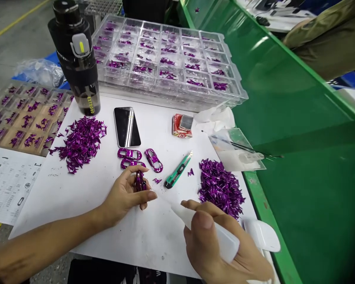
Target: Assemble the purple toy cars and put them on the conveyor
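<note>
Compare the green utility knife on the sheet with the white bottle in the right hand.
The green utility knife lies on the white sheet, while the white plastic bottle is gripped in the right hand. The knife is green with a metal tip; the bottle is plain white and tapers to a point. The bottle looks bulkier than the knife. Both are long and slim.

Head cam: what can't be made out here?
All in the head view:
- Purple piece in the left hand: fingers hide part of it, so its full shape is unclear.
- White tube in the right hand: fingers cover its middle and its tip is blurred, so its type is unclear.
- Printed sheet: text too small to read.
- Red packet: printing too small to read.
- Sleeve of a nearby person: cut off by the top and right edges.
</note>
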Tool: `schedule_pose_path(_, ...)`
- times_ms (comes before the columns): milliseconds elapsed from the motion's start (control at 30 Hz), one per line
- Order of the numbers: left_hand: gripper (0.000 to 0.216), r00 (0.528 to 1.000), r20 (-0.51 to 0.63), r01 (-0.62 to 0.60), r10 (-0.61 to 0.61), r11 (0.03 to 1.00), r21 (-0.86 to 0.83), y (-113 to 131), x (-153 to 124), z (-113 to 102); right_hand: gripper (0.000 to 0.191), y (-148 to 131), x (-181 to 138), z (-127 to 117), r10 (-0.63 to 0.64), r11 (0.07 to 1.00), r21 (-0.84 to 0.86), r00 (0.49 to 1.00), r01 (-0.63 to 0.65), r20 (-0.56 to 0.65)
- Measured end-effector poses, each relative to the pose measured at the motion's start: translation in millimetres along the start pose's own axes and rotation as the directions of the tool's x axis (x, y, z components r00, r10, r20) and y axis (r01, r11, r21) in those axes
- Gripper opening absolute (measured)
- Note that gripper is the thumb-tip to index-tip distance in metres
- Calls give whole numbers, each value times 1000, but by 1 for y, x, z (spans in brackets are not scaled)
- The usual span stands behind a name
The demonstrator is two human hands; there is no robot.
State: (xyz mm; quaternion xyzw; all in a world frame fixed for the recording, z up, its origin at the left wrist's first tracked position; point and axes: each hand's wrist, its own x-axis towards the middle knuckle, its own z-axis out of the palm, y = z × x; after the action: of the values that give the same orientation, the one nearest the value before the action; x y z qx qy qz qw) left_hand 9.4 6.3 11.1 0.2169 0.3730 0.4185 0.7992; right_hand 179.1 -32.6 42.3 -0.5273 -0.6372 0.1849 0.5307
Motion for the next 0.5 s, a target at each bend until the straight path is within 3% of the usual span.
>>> schedule_pose_path(133,61,1000,7,1,-1,1000,-8,0,0,-2,32,0,3,-15,179,983,-79,954,-165,239)
schedule_pose_path(200,60,1000,13,-1,1,1000,-13,0,0,-3,33,1,4,-18,208,978,-89,931,-190,299)
schedule_pose_path(500,58,1000,18,3,-3,1000,-19,1,1,-4,26,6,-3,-4,48,999,-20,992,-46,115)
